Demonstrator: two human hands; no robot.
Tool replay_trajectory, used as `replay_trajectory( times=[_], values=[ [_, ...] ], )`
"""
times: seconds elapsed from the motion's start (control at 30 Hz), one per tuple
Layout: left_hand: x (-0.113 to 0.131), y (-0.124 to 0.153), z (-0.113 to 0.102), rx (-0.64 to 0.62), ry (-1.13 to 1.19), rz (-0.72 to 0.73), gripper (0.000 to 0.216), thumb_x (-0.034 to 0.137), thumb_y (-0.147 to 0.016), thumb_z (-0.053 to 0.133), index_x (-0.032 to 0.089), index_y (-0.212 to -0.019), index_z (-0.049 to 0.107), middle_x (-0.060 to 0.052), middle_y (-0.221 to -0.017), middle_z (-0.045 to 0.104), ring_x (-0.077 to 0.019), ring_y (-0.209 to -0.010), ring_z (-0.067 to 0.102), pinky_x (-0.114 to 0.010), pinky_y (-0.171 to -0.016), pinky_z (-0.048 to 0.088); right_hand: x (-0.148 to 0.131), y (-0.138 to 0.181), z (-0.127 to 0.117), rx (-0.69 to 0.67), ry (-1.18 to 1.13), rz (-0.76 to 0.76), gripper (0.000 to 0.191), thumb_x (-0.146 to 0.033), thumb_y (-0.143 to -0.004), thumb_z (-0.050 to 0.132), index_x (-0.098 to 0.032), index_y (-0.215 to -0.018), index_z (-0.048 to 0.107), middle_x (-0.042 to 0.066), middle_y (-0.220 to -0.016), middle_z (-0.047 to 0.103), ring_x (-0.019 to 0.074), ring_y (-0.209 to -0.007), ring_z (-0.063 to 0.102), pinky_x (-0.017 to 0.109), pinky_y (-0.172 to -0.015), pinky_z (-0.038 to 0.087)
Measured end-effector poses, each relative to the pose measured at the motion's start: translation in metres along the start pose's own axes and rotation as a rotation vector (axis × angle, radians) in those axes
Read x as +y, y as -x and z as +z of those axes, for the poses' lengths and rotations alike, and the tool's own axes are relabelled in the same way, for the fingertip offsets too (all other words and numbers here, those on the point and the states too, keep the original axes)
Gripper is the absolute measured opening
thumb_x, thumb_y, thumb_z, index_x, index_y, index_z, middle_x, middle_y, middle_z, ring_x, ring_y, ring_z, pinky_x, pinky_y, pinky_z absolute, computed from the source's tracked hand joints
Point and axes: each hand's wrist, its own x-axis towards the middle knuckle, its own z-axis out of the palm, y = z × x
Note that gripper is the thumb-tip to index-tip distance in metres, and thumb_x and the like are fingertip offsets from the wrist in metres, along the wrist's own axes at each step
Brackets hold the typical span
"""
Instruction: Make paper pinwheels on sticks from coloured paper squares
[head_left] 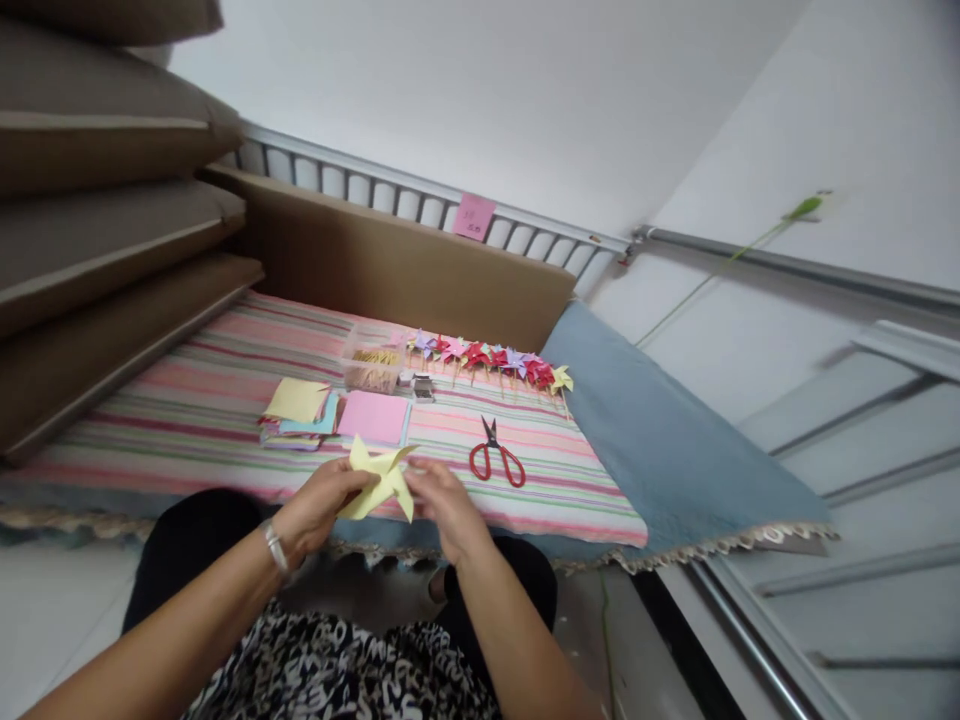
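Both my hands hold a yellow paper pinwheel shape (381, 476) above the near edge of a striped cloth (225, 400). My left hand (322, 505), with a bracelet at the wrist, pinches its left side. My right hand (442, 505) pinches its right side, fingers curled. Red-handled scissors (495, 458) lie on the cloth just right of my hands. A pink paper square (373, 416) and a stack of coloured paper with a yellow sheet on top (298, 402) lie beyond my hands.
A clear box of wooden sticks (371, 362) and a row of finished coloured pinwheels (487, 358) sit at the far edge before a brown board (390, 265). A small metal stapler (424, 387) lies nearby. Blue cloth (660, 440) lies right; stacked brown cushions (97, 230) stand left.
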Motion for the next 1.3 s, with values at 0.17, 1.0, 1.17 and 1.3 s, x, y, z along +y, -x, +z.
replay_trajectory(
  times=[0.17, 1.0, 1.17, 1.3],
  values=[
    [-0.016, -0.033, -0.004, 0.012, -0.069, -0.023, 0.023, 0.026, -0.059, 0.073, 0.012, -0.076, 0.069, -0.005, -0.066, 0.072, -0.0188, -0.06, 0.063, -0.027, -0.059, 0.044, 0.028, -0.032, 0.017, -0.019, -0.123, 0.057, 0.017, -0.027, -0.059, 0.066, -0.015, -0.072, 0.067, 0.002, -0.064, 0.067, 0.017, -0.061, 0.061, 0.026, -0.057, 0.046],
    [0.044, -0.203, -0.079, -0.038, 0.102, 0.077, 0.028, 0.029, -0.052, 0.078, 0.014, -0.075, 0.071, -0.004, -0.064, 0.072, -0.0175, -0.055, 0.06, -0.026, -0.052, 0.044, 0.018, -0.317, -0.026, 0.17, 1.348, 0.022, 0.019, -0.032, -0.091, 0.056, -0.015, -0.096, 0.063, 0.005, -0.099, 0.065, 0.018, -0.09, 0.063, 0.038, -0.082, 0.05],
    [0.011, -0.217, -0.082, -0.081, -0.102, 0.068, 0.021, 0.034, -0.046, 0.077, 0.018, -0.058, 0.069, -0.003, -0.052, 0.069, -0.0236, -0.051, 0.061, -0.031, -0.051, 0.046, 0.021, -0.331, -0.01, 0.159, 1.524, 0.161, 0.02, -0.03, -0.091, 0.056, -0.017, -0.106, 0.061, 0.006, -0.107, 0.063, 0.0184, -0.093, 0.062, 0.037, -0.08, 0.052],
    [-0.005, -0.227, -0.095, -0.057, -0.052, 0.022, 0.026, 0.043, -0.05, 0.077, 0.025, -0.068, 0.072, -0.003, -0.071, 0.076, -0.0293, -0.069, 0.069, -0.034, -0.065, 0.053, 0.025, -0.347, 0.001, 0.173, 1.566, 0.237, 0.024, -0.031, -0.091, 0.056, -0.015, -0.11, 0.059, 0.007, -0.11, 0.062, 0.0197, -0.095, 0.062, 0.04, -0.082, 0.052]
  ],
)
